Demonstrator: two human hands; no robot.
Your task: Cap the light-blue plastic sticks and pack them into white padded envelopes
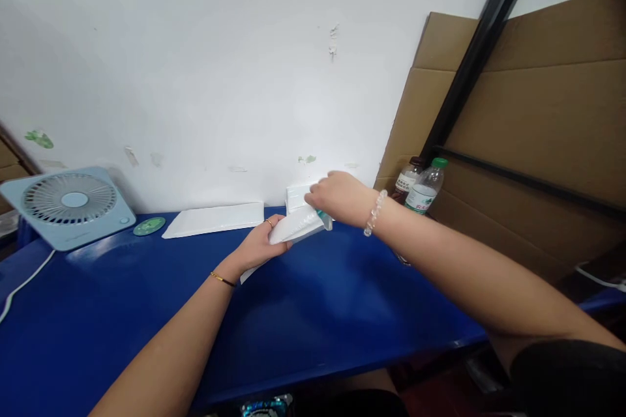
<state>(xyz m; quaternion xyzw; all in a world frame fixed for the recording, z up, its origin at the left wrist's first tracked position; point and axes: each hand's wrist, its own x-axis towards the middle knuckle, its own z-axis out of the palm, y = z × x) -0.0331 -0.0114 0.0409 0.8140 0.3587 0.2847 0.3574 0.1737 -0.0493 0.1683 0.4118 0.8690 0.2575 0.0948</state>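
Observation:
My left hand [261, 244] is wrapped round a white packet [298, 227] with a slightly bumpy surface, held just above the table and tilted up to the right. Thumb on top, fingers below, it grips the packet's left end. Over the packet's right end, my right hand [342, 197] has its fingers curled inward. A small teal and clear piece [324, 216] shows under that hand at the packet's end. What the right fingers pinch is hidden. Behind the packet, a stack of white pieces [297, 195] stands against the wall, partly covered by my right hand.
On the blue table [313, 313], a long flat white packet [215, 218] lies by the wall. Further left are a round green disc [149, 227] and a light blue fan [73, 202] with a white cable. Two bottles [425, 190] stand right, beside cardboard [552, 117] and a black metal post [469, 52].

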